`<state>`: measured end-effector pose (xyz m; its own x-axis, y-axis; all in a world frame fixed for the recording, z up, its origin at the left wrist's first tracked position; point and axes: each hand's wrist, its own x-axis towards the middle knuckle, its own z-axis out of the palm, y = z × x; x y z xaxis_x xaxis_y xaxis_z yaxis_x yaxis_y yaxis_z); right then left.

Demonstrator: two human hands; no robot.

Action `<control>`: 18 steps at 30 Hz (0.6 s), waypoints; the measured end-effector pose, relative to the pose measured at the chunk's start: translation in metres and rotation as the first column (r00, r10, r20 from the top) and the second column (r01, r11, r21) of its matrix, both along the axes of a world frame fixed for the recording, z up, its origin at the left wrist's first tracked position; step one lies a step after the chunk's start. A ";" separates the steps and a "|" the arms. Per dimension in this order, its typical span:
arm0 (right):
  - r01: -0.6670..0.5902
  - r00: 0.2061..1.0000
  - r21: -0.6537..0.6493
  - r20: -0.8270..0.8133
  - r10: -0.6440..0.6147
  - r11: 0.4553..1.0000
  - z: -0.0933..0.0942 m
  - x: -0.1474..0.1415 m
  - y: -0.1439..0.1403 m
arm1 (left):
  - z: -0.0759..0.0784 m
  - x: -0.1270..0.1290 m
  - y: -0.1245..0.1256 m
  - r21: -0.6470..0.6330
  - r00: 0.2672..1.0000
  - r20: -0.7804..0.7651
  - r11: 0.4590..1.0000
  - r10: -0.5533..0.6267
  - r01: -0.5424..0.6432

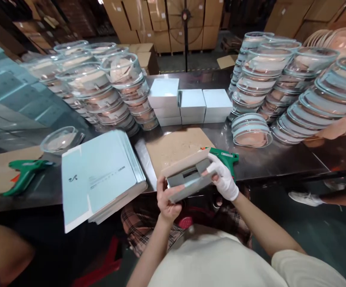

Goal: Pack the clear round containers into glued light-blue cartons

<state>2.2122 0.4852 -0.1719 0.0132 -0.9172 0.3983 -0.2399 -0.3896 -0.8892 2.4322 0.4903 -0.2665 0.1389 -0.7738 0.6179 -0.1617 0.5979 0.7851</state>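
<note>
your own torso in the pale shirt fills the bottom centre of the frame, with plaid fabric showing just above it; start from there and work outward. biggest on the bench are the leaning stacks of clear round containers (295, 83) at the upper right and a second bank of clear containers (101, 87) at the upper left, both well apart from your hands, so nothing there should crowd you. the steel table (280, 159) carries them all.

next down in size, the pile of flat pale-blue cartons (101, 175) lies at centre left, overhanging the table edge toward you; mind your left elbow near it. behind, in the upper middle, sit the finished white boxes (192, 104) in short stacks. a brown cardboard sheet (175, 145) lies just beyond your hands.

now the piece itself: the half-folded box (187, 179) is held in the air at frame centre, just over the near table edge, tilted with its tan flap up. your left hand (167, 201), bare, is clenched round its lower left corner. your right hand (223, 179), gloved white, grips the right end with a finger pressed on the upper edge. i'd judge the fold goes best if you keep both ends pinched square and press the flap along its crease, not across it.

the green glue gun (225, 156) lies just behind your gloved hand, close enough to knock. another green glue gun (25, 175) rests far left, with a lone clear lid (61, 139) near it.
</note>
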 end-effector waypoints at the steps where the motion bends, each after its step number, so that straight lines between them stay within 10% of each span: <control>1: 0.090 0.993 0.040 0.074 -0.092 0.995 0.001 0.011 0.000 | 0.008 -0.002 0.001 -0.002 0.999 -0.006 0.999 0.034 -0.034; 5: 0.269 0.924 0.079 0.262 -0.280 0.960 0.009 0.038 0.004 | 0.031 -0.006 0.002 -0.019 0.993 -0.006 0.993 0.120 -0.120; 9: 0.313 0.944 0.110 0.067 -0.322 0.943 0.012 0.006 0.018 | 0.033 0.010 -0.006 -0.186 0.984 0.157 0.981 0.083 -0.053; 12: 0.614 0.756 0.190 -0.419 -0.502 0.766 0.010 -0.043 0.028 | 0.029 0.019 -0.014 -0.179 0.978 0.208 0.984 0.030 0.008; 14: 0.742 0.581 0.277 -0.720 -0.379 0.611 0.006 -0.068 0.027 | 0.027 0.018 -0.019 -0.209 0.973 0.230 0.977 0.002 0.047; 18: 0.702 0.638 0.492 -0.755 -0.148 0.515 -0.008 -0.087 0.012 | 0.026 0.005 -0.020 -0.316 0.986 0.165 0.948 0.021 0.032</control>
<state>2.1254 0.4968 -0.1798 -0.5094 -0.8105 -0.2891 -0.7076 0.5857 -0.3953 2.4370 0.4698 -0.2406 0.0114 -0.5349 0.8448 -0.2681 0.8123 0.5179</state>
